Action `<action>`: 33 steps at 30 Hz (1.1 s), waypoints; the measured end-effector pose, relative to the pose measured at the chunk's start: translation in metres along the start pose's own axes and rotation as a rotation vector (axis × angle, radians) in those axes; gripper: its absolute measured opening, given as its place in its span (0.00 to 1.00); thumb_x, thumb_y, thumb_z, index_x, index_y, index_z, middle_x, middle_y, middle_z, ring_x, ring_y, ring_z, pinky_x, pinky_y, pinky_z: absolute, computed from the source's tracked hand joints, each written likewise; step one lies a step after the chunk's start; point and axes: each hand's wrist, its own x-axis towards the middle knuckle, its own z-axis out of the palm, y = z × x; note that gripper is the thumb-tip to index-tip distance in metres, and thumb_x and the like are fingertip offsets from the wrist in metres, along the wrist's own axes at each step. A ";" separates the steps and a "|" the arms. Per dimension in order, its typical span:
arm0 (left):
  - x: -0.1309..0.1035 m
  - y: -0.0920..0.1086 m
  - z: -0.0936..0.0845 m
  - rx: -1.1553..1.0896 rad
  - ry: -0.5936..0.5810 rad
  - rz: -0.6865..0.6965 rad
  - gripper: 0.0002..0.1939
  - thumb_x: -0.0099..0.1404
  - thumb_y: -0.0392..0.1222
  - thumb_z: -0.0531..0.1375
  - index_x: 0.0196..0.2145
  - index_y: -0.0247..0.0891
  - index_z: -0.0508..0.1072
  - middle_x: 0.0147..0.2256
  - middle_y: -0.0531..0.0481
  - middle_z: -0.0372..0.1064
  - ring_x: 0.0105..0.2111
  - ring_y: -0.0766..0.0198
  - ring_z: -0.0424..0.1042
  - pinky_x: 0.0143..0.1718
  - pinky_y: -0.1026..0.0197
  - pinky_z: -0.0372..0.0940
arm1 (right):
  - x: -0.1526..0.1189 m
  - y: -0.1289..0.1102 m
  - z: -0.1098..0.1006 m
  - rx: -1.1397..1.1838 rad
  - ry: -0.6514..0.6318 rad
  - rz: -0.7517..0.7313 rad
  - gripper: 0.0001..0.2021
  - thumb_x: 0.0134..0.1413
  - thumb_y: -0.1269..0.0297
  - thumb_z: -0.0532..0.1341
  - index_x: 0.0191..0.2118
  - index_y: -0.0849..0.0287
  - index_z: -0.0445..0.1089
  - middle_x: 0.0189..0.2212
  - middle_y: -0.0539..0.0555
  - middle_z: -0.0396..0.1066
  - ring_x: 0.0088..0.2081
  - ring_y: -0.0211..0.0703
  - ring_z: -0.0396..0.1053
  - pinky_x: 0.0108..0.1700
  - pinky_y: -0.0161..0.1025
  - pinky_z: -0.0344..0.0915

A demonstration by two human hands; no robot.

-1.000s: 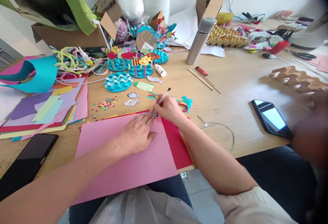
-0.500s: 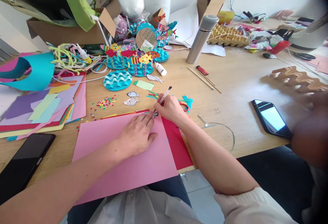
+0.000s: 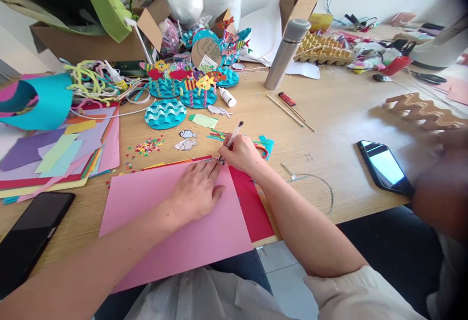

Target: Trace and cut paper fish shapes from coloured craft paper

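Observation:
My left hand (image 3: 197,190) lies flat on a pink sheet of paper (image 3: 161,251), its fingertips at the sheet's far edge over a small grey cutout (image 3: 221,161) that is mostly hidden. My right hand (image 3: 242,153) is closed round a white pen (image 3: 234,134), its tip down beside that cutout. Red paper (image 3: 256,212) shows from under the pink sheet. Just beyond my hands lie fish cutouts (image 3: 185,144), thin coloured paper strips (image 3: 216,135) and scissors with red-orange handles (image 3: 262,150), partly covered by my right hand.
Left: a stack of coloured paper (image 3: 106,149), confetti bits (image 3: 149,145) and a black phone (image 3: 36,232). Behind: blue wavy paper discs (image 3: 165,114), a glue bottle (image 3: 228,97), a steel flask (image 3: 285,56). Right: a lit phone (image 3: 384,168) beside another person's blurred hand (image 3: 440,198).
The whole view has shifted slightly. My hands stay in nearly the same place on the pink sheet, the pen tip still at the small cutout.

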 end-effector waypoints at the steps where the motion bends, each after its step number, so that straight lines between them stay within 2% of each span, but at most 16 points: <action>1: 0.000 0.000 0.000 0.001 0.005 -0.001 0.25 0.70 0.47 0.49 0.59 0.30 0.63 0.59 0.36 0.62 0.56 0.48 0.63 0.57 0.47 0.57 | 0.000 0.000 0.000 -0.011 0.007 0.002 0.06 0.43 0.67 0.55 0.20 0.55 0.58 0.16 0.47 0.61 0.20 0.37 0.57 0.26 0.35 0.52; 6: 0.003 -0.001 -0.003 0.011 -0.008 -0.008 0.25 0.70 0.46 0.49 0.59 0.29 0.64 0.58 0.37 0.64 0.53 0.48 0.64 0.55 0.47 0.58 | 0.000 0.000 -0.001 -0.057 0.038 0.014 0.06 0.44 0.67 0.55 0.20 0.55 0.58 0.15 0.46 0.59 0.19 0.37 0.55 0.25 0.35 0.50; 15: 0.007 -0.003 -0.002 -0.032 -0.004 -0.014 0.24 0.70 0.47 0.49 0.59 0.31 0.64 0.57 0.40 0.65 0.53 0.49 0.62 0.55 0.47 0.58 | 0.002 0.000 0.000 -0.056 0.041 0.048 0.06 0.44 0.68 0.55 0.21 0.56 0.59 0.16 0.47 0.60 0.21 0.37 0.57 0.27 0.34 0.51; 20: 0.009 -0.007 -0.004 -0.067 -0.007 -0.001 0.22 0.70 0.46 0.50 0.57 0.31 0.65 0.54 0.38 0.67 0.52 0.48 0.63 0.53 0.46 0.59 | 0.001 -0.005 -0.005 -0.055 -0.022 0.086 0.05 0.44 0.69 0.57 0.22 0.56 0.60 0.16 0.46 0.61 0.21 0.37 0.58 0.26 0.34 0.52; 23: 0.009 -0.009 -0.007 -0.076 -0.010 0.019 0.21 0.70 0.45 0.50 0.55 0.31 0.67 0.52 0.38 0.67 0.51 0.48 0.64 0.51 0.46 0.60 | -0.006 -0.006 -0.007 -0.049 -0.048 0.049 0.04 0.45 0.70 0.56 0.24 0.56 0.62 0.17 0.46 0.62 0.21 0.36 0.59 0.26 0.33 0.52; 27: 0.010 -0.009 -0.008 -0.070 -0.002 0.023 0.21 0.70 0.44 0.50 0.55 0.30 0.68 0.51 0.38 0.68 0.50 0.48 0.64 0.51 0.47 0.60 | -0.018 0.002 -0.003 0.080 0.019 0.025 0.02 0.46 0.69 0.55 0.26 0.56 0.62 0.19 0.46 0.65 0.22 0.36 0.62 0.28 0.33 0.54; 33: 0.009 -0.008 -0.007 -0.067 0.001 0.014 0.22 0.70 0.45 0.51 0.57 0.30 0.66 0.50 0.39 0.68 0.49 0.48 0.64 0.51 0.46 0.60 | -0.023 0.007 0.008 0.140 0.130 0.130 0.03 0.47 0.66 0.55 0.25 0.55 0.60 0.18 0.46 0.66 0.22 0.38 0.63 0.27 0.34 0.55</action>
